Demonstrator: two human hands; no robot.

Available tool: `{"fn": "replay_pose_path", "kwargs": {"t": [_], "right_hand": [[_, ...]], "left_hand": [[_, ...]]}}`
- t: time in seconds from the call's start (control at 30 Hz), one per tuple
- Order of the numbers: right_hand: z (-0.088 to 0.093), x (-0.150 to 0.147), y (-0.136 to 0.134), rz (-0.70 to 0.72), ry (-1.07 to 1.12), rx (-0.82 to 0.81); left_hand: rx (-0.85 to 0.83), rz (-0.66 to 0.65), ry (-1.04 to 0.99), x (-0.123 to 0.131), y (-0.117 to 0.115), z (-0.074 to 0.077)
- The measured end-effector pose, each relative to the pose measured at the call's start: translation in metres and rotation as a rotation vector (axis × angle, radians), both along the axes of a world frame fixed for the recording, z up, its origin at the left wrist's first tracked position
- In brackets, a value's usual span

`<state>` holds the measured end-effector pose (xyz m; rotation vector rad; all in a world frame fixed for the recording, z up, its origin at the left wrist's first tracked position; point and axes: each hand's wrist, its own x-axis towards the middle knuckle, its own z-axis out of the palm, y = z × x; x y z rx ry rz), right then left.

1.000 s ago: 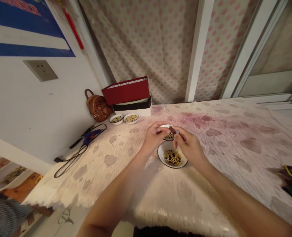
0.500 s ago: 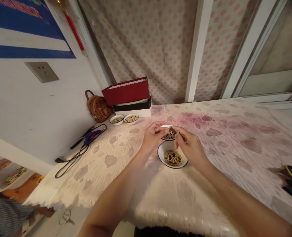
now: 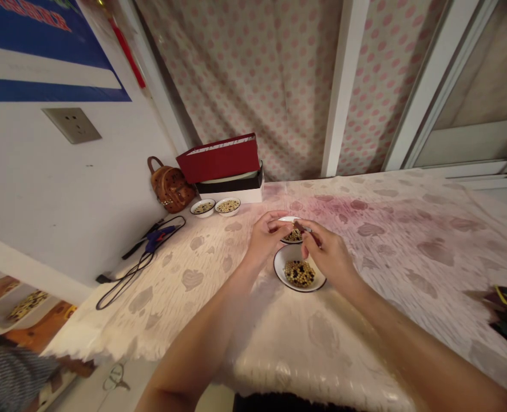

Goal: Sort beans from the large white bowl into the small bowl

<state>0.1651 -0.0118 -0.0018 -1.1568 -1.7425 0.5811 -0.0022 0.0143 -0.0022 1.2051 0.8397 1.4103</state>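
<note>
My right hand (image 3: 331,249) pinches a small dark red piece (image 3: 298,227), seen against the far bowl (image 3: 288,218), beyond the near bowl (image 3: 285,257) of beads (image 3: 298,274). My left hand (image 3: 265,236) curls close beside; whether it grips anything, I cannot tell. Steady wrists and a light pinch should serve best here.

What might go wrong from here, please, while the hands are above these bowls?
First, the small dark-brown piece pinched in the right hand could slip, perhaps into the far bowl that shows behind it. Second, the right hand appears close to the rim of the near bowl, so a nudge might scatter its gold and black beads.
</note>
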Motion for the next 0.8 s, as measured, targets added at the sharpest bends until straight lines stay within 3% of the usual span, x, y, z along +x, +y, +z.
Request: {"fn": "replay_pose_path", "kwargs": {"t": [0.4,0.63,0.7,0.8], "right_hand": [[0.0,0.0,0.002,-0.029,0.04,0.011],[0.003,0.01,0.011,-0.167,0.218,0.064],[0.003,0.012,0.013,-0.181,0.236,0.066],[0.002,0.013,0.015,-0.196,0.245,0.059]], "left_hand": [[-0.023,-0.003,0.073,-0.001,-0.004,0.003],[0.009,-0.299,0.535,-0.011,-0.014,0.012],[0.071,-0.268,0.652,-0.01,-0.014,0.011],[0.135,-0.067,0.719,-0.009,-0.007,0.007]]}}
